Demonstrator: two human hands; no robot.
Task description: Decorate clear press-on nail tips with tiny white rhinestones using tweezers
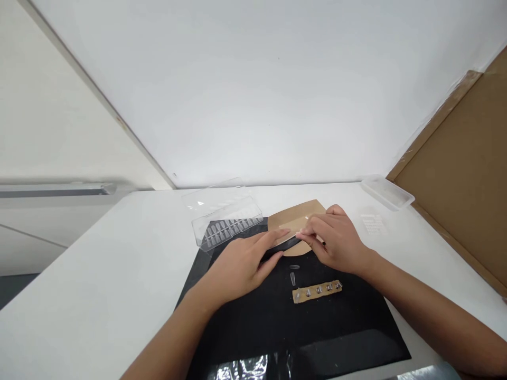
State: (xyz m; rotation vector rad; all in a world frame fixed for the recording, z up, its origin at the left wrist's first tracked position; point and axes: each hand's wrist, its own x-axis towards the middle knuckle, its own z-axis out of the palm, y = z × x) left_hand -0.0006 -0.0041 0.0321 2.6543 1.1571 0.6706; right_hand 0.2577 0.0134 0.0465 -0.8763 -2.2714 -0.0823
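1. Left hand (237, 269): fingers loosely extended, tips at the lower edge of a rounded cardboard piece (297, 221). Firm grip or light touch: cannot tell.
2. Right hand (336, 240): partly closed, thumb and fingertips pinched on a clear strip (293, 227) lying across the cardboard piece.
3. Cardboard piece: between both hands, at the far edge of a black mat (277, 327).
4. On the black mat, just below the hands: two clear false nails (293, 274); beside them, a cardboard strip (317, 291) carrying five small nail-like pieces.
5. Left of the cardboard piece: clear plastic box (227, 229) holding rows of false nails, overlapping the black mat's corner, with a clear lid (212, 195) just behind.
6. Right side of the white worktop (79, 274): white plastic tray (387, 192), sheet of small white tabs (374, 224).
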